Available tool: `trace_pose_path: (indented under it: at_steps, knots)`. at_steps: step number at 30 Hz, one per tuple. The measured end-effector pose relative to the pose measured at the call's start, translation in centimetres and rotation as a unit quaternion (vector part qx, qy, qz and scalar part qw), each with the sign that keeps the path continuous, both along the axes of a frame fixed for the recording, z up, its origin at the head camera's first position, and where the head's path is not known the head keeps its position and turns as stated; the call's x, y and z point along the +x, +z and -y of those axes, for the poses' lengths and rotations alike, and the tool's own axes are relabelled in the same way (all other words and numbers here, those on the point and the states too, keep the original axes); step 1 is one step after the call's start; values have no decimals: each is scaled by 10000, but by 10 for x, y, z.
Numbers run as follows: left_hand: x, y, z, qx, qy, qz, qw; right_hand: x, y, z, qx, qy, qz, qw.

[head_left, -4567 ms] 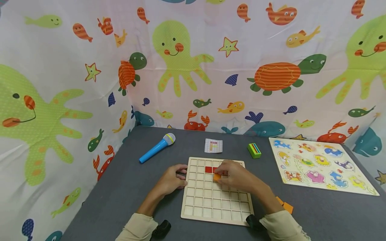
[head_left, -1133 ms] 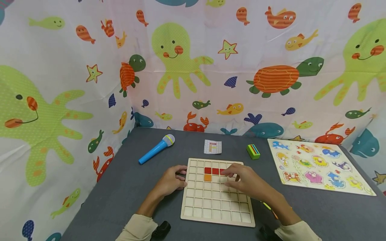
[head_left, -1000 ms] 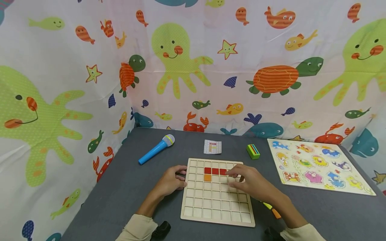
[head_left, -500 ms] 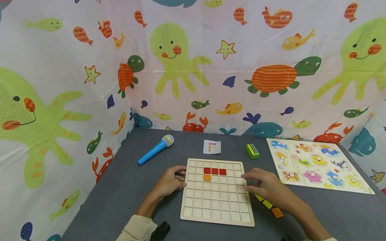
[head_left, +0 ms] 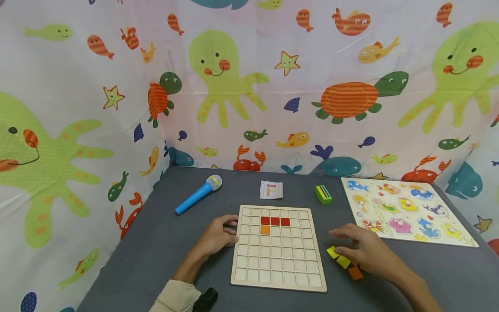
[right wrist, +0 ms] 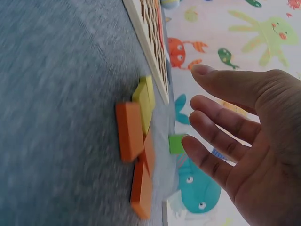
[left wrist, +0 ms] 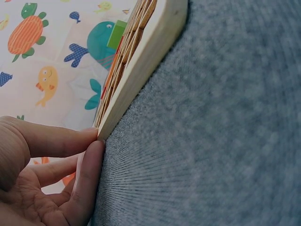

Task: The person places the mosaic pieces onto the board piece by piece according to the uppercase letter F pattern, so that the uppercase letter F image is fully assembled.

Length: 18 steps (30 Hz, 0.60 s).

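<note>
A square wooden grid board [head_left: 277, 260] lies on the dark table. Three red tiles [head_left: 274, 221] sit in a row of its cells, with one orange tile [head_left: 265, 229] below the leftmost. At the board's left edge my left hand [head_left: 216, 236] holds on with thumb and fingertip, seen close up in the left wrist view. To the right of the board, my right hand [head_left: 370, 251] hovers with fingers spread and nothing in them. Beneath and beside it lie yellow tiles [head_left: 343, 261] and loose orange tiles [right wrist: 129, 132]; the hand partly hides these in the head view.
Behind the board lies a small paper card [head_left: 271, 190] with a coloured grid pattern. A blue toy microphone [head_left: 199, 195] is at the back left. A green striped block [head_left: 323, 195] and an animal puzzle board [head_left: 409, 212] are at the right. A printed curtain hangs behind.
An orange tile was placed and a third red tile now shows in the row. My right hand has moved off the board, rightward to the loose tiles. The left hand has stayed at the edge.
</note>
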<state>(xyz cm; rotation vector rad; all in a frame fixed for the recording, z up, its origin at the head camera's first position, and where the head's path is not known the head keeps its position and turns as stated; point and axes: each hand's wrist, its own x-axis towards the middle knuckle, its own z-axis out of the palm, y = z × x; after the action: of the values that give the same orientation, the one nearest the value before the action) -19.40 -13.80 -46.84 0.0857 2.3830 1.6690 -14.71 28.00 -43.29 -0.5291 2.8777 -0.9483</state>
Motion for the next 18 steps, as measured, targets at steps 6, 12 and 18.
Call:
trace_pose_path:
  at_steps: [6,12,18]
  knots:
    - [-1,-1,-1,62,-10,31,10000,6,-1,-16,95,-64,13,9999]
    - [-1,-1,-1,55,6,11,10000,9,-4,-29,135,-190,259,9994]
    - [-1,-1,-1,40,-9,1,10000,9,-7,-38,102,-448,830,9955]
